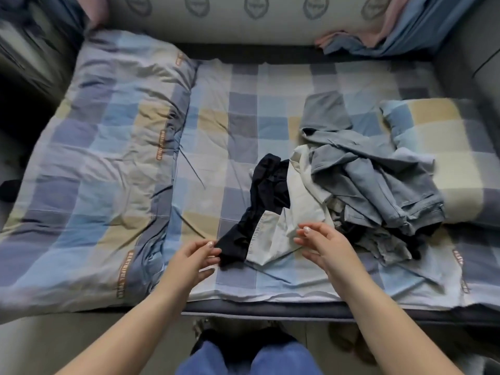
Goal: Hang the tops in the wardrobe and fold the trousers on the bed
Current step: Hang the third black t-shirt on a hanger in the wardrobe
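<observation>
A heap of clothes lies on the checked bed sheet (238,109), right of the middle. A dark navy garment (266,185) stretches down toward the front edge. Beside it lies a cream-white garment (297,201), and light blue jeans (378,182) are crumpled on top at the right. More grey and dark cloth (384,242) shows under the jeans. My left hand (193,259) hovers with relaxed fingers just left of the navy garment's lower end. My right hand (323,246) is held over the white garment's lower part, fingers loose, holding nothing.
A folded checked quilt (102,147) covers the left half of the bed. A matching pillow (443,147) lies at the right. Pink and blue cloth (378,31) is piled at the far right by the padded headboard (243,20). The bed's front edge is close to my legs.
</observation>
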Demonstrator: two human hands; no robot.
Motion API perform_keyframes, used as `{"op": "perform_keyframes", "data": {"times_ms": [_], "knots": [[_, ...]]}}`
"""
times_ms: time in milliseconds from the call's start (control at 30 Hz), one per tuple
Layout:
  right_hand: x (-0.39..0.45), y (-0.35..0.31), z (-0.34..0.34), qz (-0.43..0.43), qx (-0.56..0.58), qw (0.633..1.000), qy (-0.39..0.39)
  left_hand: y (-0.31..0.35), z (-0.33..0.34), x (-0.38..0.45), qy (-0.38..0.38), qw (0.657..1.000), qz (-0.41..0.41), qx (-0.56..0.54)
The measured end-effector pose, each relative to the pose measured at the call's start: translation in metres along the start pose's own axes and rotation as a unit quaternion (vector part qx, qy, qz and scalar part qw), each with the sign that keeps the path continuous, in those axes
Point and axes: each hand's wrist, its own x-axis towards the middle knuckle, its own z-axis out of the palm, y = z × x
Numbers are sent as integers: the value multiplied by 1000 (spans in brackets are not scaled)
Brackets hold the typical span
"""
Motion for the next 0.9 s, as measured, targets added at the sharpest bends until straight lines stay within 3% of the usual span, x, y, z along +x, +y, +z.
{"op": "perform_keyframes", "data": {"times_ms": [267, 533, 633, 800, 900], "knots": [[118, 97, 38, 107, -34, 993, 39, -47, -9, 140, 5, 993, -91, 70], [215, 243, 105, 217, -66, 974, 5, -138, -13, 269, -8, 979, -122, 165], [250, 277, 121, 213, -93, 972, -23, -174, -11, 310, -10, 975, -89, 205], [289, 314, 134, 161, -83, 983, 9, -221, -13, 357, -33, 944, -23, 326], [301, 327, 141, 120, -158, 980, -14, -231, -9, 367, -38, 942, -25, 333]]}}
